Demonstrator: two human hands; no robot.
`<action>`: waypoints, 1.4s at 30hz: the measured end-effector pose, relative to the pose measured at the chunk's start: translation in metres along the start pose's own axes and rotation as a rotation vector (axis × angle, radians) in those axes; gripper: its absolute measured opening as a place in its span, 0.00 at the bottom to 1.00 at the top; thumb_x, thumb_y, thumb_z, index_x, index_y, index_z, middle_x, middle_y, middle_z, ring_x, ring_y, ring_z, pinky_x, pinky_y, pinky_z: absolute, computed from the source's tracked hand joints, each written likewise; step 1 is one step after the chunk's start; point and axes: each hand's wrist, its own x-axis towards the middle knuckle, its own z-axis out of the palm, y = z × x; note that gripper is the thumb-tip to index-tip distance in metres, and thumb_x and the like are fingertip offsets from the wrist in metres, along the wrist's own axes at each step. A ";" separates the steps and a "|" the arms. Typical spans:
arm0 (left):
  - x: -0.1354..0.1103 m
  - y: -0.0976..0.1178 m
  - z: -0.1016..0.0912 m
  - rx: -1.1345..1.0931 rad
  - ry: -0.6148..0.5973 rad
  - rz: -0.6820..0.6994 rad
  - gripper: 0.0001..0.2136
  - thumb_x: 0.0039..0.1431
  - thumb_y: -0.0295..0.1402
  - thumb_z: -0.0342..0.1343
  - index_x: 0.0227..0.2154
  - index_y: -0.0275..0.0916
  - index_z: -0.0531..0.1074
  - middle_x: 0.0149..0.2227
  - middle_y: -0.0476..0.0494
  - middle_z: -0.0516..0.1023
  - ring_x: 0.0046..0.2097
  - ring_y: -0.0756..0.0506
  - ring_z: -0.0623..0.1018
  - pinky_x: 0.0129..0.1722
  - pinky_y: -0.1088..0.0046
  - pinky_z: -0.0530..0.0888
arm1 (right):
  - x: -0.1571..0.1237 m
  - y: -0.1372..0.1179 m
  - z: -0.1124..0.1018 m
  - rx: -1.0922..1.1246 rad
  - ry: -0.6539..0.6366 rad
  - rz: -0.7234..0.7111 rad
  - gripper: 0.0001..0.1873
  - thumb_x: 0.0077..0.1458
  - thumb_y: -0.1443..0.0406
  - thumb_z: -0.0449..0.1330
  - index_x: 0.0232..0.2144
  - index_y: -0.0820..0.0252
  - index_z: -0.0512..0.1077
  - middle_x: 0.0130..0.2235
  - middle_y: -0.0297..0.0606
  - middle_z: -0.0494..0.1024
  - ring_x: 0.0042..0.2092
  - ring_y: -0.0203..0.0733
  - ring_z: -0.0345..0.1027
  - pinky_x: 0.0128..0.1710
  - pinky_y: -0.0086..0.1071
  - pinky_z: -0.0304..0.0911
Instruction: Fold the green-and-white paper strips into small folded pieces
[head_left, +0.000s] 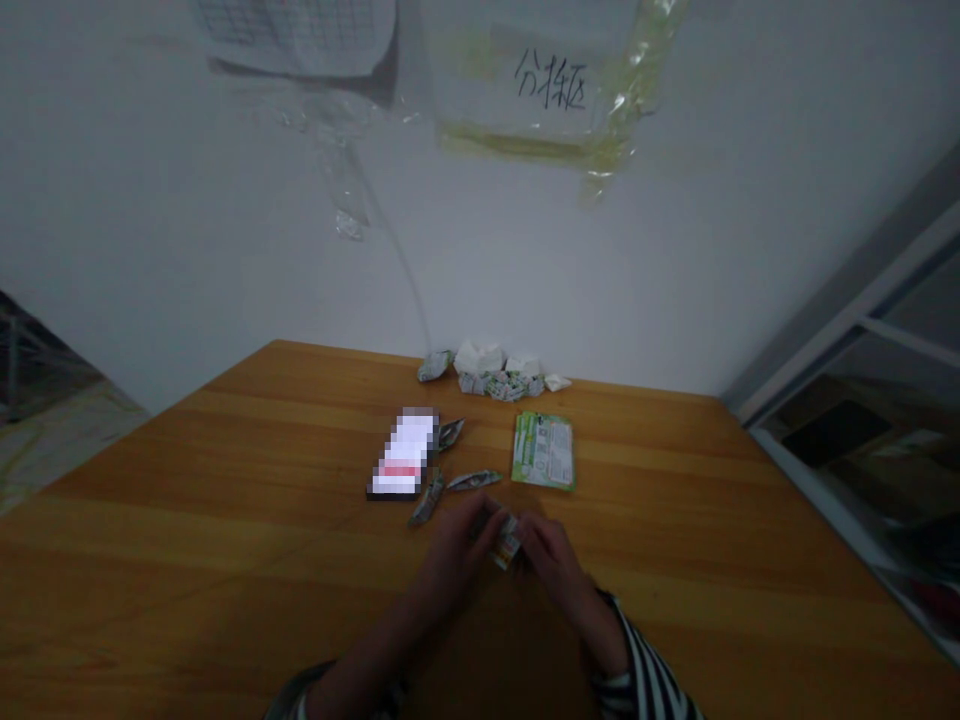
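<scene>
Close to the table's near side, my left hand [463, 535] and my right hand [551, 555] meet around a small printed packet [506, 545], pale with orange and dark markings. Fingers of both hands pinch it from either side and cover part of it; whether it is paper or foil I cannot tell. Just beyond my left hand lie narrow folded wrappers, one slanting [427, 499] and one lying crosswise [474, 480]. Past my right hand rests a small stack of green-and-white printed packets [544, 450], flat on the wood.
A phone [405, 453] with a lit, blurred screen lies left of the wrappers, another dark wrapper [451, 434] beside it. Crumpled papers [499, 372] are heaped against the wall at the wooden table's [675, 500] back edge. A shelf frame [847, 340] stands at the right.
</scene>
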 end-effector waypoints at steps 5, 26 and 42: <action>-0.001 0.000 0.002 -0.010 0.028 -0.006 0.09 0.59 0.38 0.53 0.27 0.39 0.69 0.25 0.50 0.72 0.27 0.48 0.72 0.28 0.75 0.68 | 0.001 -0.002 0.002 0.002 -0.001 0.013 0.26 0.60 0.46 0.48 0.22 0.58 0.66 0.21 0.31 0.65 0.23 0.35 0.59 0.22 0.27 0.54; 0.008 0.001 -0.003 0.013 0.073 -0.002 0.07 0.50 0.31 0.58 0.23 0.38 0.80 0.25 0.44 0.79 0.30 0.45 0.77 0.30 0.72 0.72 | 0.004 0.005 0.003 -0.118 0.042 -0.056 0.24 0.61 0.50 0.49 0.20 0.59 0.65 0.21 0.29 0.61 0.24 0.34 0.54 0.23 0.26 0.50; 0.006 -0.009 0.004 -0.061 0.171 -0.218 0.07 0.47 0.34 0.59 0.21 0.36 0.78 0.23 0.44 0.81 0.27 0.43 0.78 0.29 0.70 0.74 | 0.009 0.002 0.012 -0.040 0.200 0.037 0.21 0.55 0.52 0.57 0.21 0.62 0.73 0.21 0.33 0.71 0.25 0.36 0.62 0.24 0.26 0.57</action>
